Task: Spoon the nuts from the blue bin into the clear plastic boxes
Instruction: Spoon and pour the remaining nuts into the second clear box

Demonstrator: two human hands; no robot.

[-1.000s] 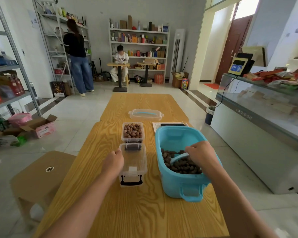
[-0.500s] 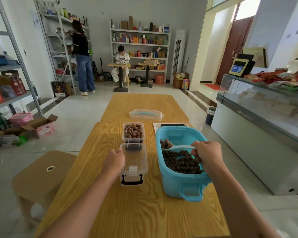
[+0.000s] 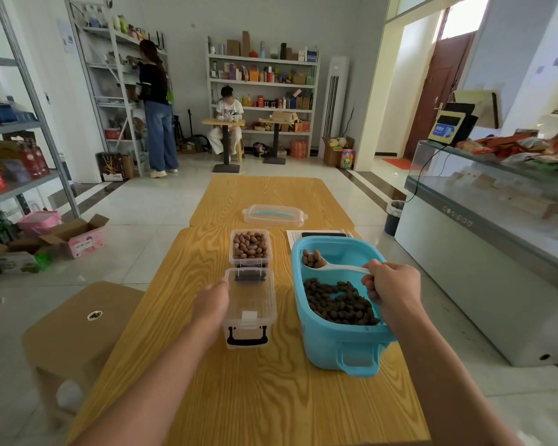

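1. The brown nuts (image 3: 339, 300) lie heaped in the near half of the rounded blue plastic bin (image 3: 335, 346), which stands on the yellow wood-grain table (image 3: 255, 397).
2. A white plastic spoon (image 3: 322, 267) holds a few nuts above the bin's far left corner.
3. The right hand (image 3: 392, 286) has its fingers curled round the spoon's handle.
4. Left of the bin stands an empty clear plastic box with a black handle (image 3: 250, 307); just beyond it, a second clear box (image 3: 250, 247) is full of nuts.
5. The left hand (image 3: 211, 305) rests against the empty box's left wall; whether its fingers grasp it cannot be told.
6. A clear lid with a blue strip (image 3: 274, 215) lies farther back.
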